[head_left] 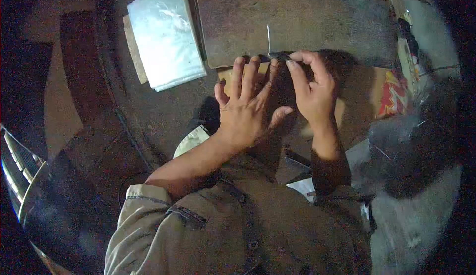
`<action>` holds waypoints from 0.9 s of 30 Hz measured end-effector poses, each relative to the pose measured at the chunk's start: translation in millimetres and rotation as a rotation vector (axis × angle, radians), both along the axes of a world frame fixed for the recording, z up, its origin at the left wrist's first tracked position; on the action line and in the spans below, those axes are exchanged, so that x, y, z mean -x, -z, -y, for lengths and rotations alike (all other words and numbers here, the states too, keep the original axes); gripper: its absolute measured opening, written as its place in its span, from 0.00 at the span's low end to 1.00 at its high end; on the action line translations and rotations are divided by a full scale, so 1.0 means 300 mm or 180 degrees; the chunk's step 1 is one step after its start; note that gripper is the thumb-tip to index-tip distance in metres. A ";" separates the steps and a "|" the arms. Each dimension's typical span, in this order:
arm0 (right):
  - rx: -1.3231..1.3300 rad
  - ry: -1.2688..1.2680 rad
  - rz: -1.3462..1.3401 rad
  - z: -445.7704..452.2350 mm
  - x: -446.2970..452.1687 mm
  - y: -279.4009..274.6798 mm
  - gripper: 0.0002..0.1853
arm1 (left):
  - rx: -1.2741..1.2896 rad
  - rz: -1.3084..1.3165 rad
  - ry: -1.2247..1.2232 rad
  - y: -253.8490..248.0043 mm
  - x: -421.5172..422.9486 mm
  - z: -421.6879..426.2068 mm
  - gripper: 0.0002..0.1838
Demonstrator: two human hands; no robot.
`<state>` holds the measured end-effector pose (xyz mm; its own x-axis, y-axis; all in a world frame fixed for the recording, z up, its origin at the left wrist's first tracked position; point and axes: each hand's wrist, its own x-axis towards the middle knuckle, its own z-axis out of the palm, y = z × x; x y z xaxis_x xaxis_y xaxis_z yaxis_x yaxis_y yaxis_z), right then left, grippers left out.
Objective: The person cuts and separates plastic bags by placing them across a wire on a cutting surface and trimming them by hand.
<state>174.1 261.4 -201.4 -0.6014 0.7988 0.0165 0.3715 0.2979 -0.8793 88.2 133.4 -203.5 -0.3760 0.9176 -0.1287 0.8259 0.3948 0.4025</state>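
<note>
My left hand lies palm down with its fingers spread, over a tan sheet. Its fingertips reach the near edge of a worn brown board. Close beside it, the thumb and forefinger of my right hand are pinched at a small dark piece along that edge. I cannot make out what the piece is. From its left end a thin shiny strip points away over the board; whether the two are joined is unclear.
A stack in shiny clear plastic lies left of the board. At the right are a red and yellow printed wrapper and crumpled clear plastic. Small dark items lie along the right edge. The far left is dim.
</note>
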 end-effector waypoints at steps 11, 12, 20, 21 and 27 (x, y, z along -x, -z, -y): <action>-0.0048 -0.0112 0.0179 0.001 0.000 0.005 0.06 | -0.0055 0.0053 0.0026 0.005 0.001 0.002 0.44; 0.0076 -0.0032 0.0269 0.003 0.002 0.000 0.06 | -0.0016 0.0047 0.0024 0.002 0.001 0.000 0.44; -0.0736 0.0437 -0.0014 -0.093 -0.010 0.009 0.08 | 0.0090 0.0015 0.0050 -0.023 0.009 -0.009 0.45; -0.0886 0.0548 0.0033 -0.124 -0.003 -0.019 0.08 | 0.0079 0.0092 0.0006 -0.021 0.010 -0.008 0.46; -0.2121 0.1102 0.0485 -0.433 0.029 -0.002 0.10 | -0.0255 -0.0011 -0.0014 -0.021 0.014 -0.009 0.44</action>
<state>165.4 391.4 -201.0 -0.3528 0.7924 0.4976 0.6431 0.5916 -0.4863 84.0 136.2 -197.3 -0.3803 0.9233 -0.0535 0.8257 0.3650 0.4302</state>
